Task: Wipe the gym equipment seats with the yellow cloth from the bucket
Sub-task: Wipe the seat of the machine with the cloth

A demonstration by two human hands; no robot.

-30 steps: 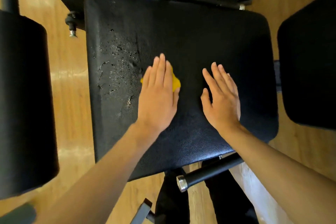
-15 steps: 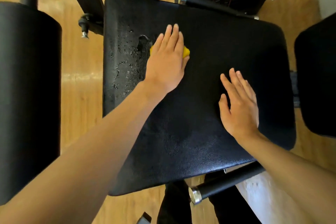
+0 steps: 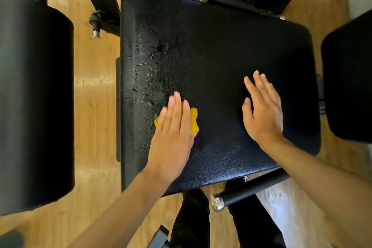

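The yellow cloth (image 3: 193, 121), soft, light and probably damp though mostly hidden, lies bunched near-left on the seat (image 3: 221, 46) under the left hand (image 3: 173, 137), whose grip is flat with straight fingers, so pressing from above should slide it best; the right hand (image 3: 263, 110) rests flat alongside.

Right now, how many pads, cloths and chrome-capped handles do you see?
Black pads: 3 (seat, left pad, right pad)
Yellow cloth: 1, under the left hand
Chrome-capped handles: 2 (far handle, near handle)
Total: 6
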